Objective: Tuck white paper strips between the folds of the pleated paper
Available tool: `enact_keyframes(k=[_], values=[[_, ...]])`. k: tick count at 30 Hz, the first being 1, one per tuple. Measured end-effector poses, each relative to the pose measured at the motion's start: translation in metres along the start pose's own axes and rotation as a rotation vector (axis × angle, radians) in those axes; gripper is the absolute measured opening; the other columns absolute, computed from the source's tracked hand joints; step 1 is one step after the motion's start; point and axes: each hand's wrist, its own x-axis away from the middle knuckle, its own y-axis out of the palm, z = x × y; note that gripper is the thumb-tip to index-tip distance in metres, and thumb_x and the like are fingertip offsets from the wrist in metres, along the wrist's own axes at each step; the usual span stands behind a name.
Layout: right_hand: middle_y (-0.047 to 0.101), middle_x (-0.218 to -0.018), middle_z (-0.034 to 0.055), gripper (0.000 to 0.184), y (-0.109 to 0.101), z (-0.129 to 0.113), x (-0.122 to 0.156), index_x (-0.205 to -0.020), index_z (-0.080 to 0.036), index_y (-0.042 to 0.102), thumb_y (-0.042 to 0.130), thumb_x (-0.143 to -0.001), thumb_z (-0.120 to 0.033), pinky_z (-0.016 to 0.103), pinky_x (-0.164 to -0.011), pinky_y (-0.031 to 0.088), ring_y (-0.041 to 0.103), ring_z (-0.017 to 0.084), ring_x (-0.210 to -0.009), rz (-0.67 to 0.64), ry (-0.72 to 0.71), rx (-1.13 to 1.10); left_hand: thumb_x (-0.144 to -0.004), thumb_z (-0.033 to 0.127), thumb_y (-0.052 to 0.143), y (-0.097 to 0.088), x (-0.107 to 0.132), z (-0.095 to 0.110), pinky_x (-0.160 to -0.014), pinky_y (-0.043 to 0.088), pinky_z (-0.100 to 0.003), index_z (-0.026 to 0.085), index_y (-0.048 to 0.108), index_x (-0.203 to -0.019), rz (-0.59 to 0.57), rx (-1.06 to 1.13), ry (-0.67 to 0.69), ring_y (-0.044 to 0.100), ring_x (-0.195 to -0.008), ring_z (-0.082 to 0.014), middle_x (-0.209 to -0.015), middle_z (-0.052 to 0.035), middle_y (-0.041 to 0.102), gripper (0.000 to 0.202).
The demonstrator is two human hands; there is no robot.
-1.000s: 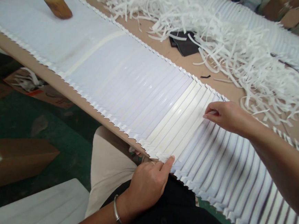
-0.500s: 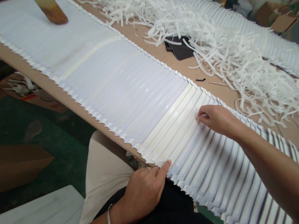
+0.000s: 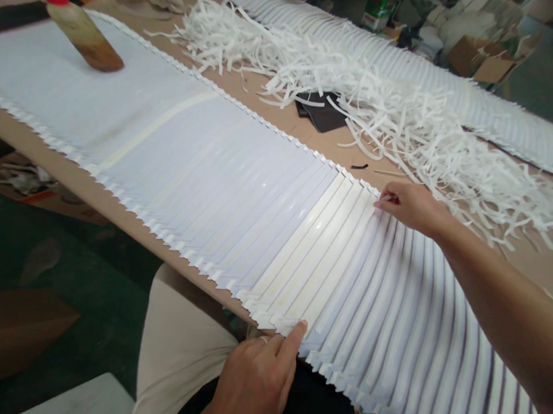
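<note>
- Fanned white card sheets (image 3: 239, 191) lie overlapped in a long row along the near edge of the brown wooden table (image 3: 113, 210), each step baring a narrow cream strip.
- Right hand (image 3: 413, 208): thumb and forefinger pinched shut on the far end of one sheet, at the boundary between flattened and raised sheets.
- Left hand (image 3: 253, 384): thumb laid on the near end of the same band, likely steadying it; fingers curled below, grip cannot be told.
- Loose pile of white paper strips (image 3: 384, 113) behind; brown glue bottle with red nozzle (image 3: 86, 39) lies at far left.
</note>
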Motion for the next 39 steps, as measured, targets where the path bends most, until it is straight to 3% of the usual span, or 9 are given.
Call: enact_keyframes(k=[9, 23, 29, 32, 34, 37, 39], values=[[0.072, -0.08, 0.006, 0.022, 0.024, 0.017, -0.007, -0.087, -0.018, 0.071, 0.059, -0.089, -0.037, 0.03, -0.068, 0.041, 0.061, 0.019, -0.072, 0.07, -0.024, -0.067, -0.096, 0.002, 0.04, -0.001, -0.002, -0.001, -0.051, 0.044, -0.034, 0.014, 0.052, -0.136, 0.018, 0.024, 0.005, 0.066, -0.055, -0.0191, -0.073, 0.0013, 0.068, 0.044], [0.075, -0.086, 0.0067, 0.014, 0.026, 0.014, -0.015, -0.089, -0.018, 0.071, 0.061, -0.087, -0.028, 0.03, -0.068, 0.042, 0.064, 0.019, -0.076, 0.029, 0.004, 0.043, -0.092, 0.0, 0.041, -0.004, -0.005, -0.002, -0.05, 0.048, -0.031, 0.014, 0.052, -0.135, 0.017, 0.028, 0.012, 0.067, -0.055, -0.0186, -0.073, 0.0009, 0.069, 0.046], [0.075, -0.108, 0.0136, 0.028, 0.018, 0.025, -0.058, -0.109, -0.017, 0.075, 0.054, -0.093, -0.026, 0.035, -0.078, 0.047, 0.066, 0.025, -0.087, 0.228, 0.006, 0.109, -0.089, -0.001, 0.039, 0.0, -0.004, -0.004, -0.048, 0.048, -0.03, 0.016, 0.055, -0.129, 0.051, 0.094, -0.006, 0.067, -0.053, -0.0189, -0.071, 0.0014, 0.069, 0.047], [0.072, -0.12, 0.0165, 0.032, 0.021, 0.032, -0.087, -0.115, -0.016, 0.076, 0.058, -0.091, -0.025, 0.037, -0.084, 0.049, 0.067, 0.027, -0.095, 0.199, 0.086, 0.14, -0.093, 0.001, 0.038, 0.0, -0.004, -0.005, -0.048, 0.048, -0.026, 0.019, 0.056, -0.128, 0.07, 0.219, -0.042, 0.067, -0.052, -0.0163, -0.069, 0.003, 0.069, 0.044], [0.072, -0.117, 0.0164, 0.028, 0.026, 0.037, -0.1, -0.11, -0.015, 0.077, 0.063, -0.088, -0.025, 0.036, -0.086, 0.049, 0.066, 0.027, -0.096, 0.149, 0.128, 0.157, -0.096, 0.004, 0.038, 0.0, -0.004, -0.005, -0.049, 0.049, -0.025, 0.02, 0.056, -0.128, 0.099, 0.285, -0.072, 0.067, -0.052, -0.0152, -0.071, 0.0031, 0.07, 0.039], [0.074, -0.111, 0.0166, 0.022, 0.029, 0.047, -0.102, -0.1, -0.015, 0.077, 0.06, -0.089, -0.024, 0.036, -0.088, 0.049, 0.067, 0.027, -0.098, 0.132, 0.14, 0.162, -0.101, 0.008, 0.039, -0.004, -0.005, -0.004, -0.053, 0.052, -0.025, 0.02, 0.056, -0.126, 0.14, 0.309, -0.098, 0.069, -0.056, -0.0155, -0.075, 0.0015, 0.072, 0.033], [0.074, -0.112, 0.0184, 0.024, 0.024, 0.052, -0.089, -0.099, -0.014, 0.076, 0.056, -0.092, -0.024, 0.038, -0.09, 0.049, 0.067, 0.029, -0.103, 0.153, 0.153, 0.171, -0.102, 0.009, 0.039, -0.006, -0.006, -0.002, -0.053, 0.051, -0.027, 0.02, 0.056, -0.125, 0.15, 0.302, -0.092, 0.068, -0.055, -0.0161, -0.074, 0.0014, 0.071, 0.031]])
